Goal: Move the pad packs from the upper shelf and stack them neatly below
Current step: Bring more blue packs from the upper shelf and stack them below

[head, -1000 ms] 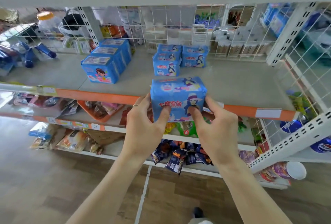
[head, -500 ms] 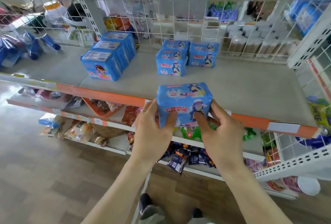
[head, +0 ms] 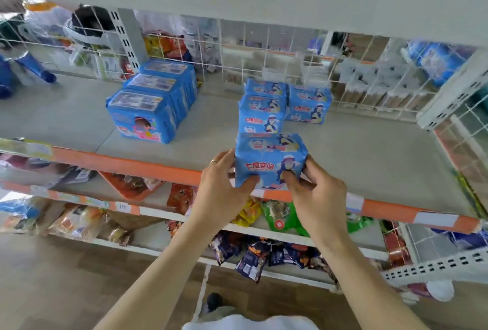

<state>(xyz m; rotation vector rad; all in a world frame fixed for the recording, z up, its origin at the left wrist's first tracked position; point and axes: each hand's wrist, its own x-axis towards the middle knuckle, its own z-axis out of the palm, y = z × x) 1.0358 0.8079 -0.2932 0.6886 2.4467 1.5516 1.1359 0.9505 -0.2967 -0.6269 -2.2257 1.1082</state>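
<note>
The grey shelf (head: 356, 155) with its orange front strip (head: 137, 166) takes up most of the view, and a white wire grid (head: 264, 47) closes its back edge. Toward the back left of the shelf stands a row of large blue packs (head: 151, 107), the front one showing a cartoon girl; its writing is too blurred to read. Near the back edge at the middle sit three small blue pad packs (head: 264, 115), two in line front to back and a third just beside them on the right, each printed with red characters and a figure in a hat.

A fourth pad pack (head: 270, 159) is at the front edge of the shelf, directly in front of that line. Its red print reads 七度空间. The left hand (head: 221, 192) grips its left side, thumb on the front face, a ring on one finger. The right hand (head: 317, 197) grips the right side likewise.

Compared with half a second ago, the pack has moved up and forward from in front of the strip to over the shelf's edge.

Snack bags (head: 253, 255) crowd the lower shelves.
</note>
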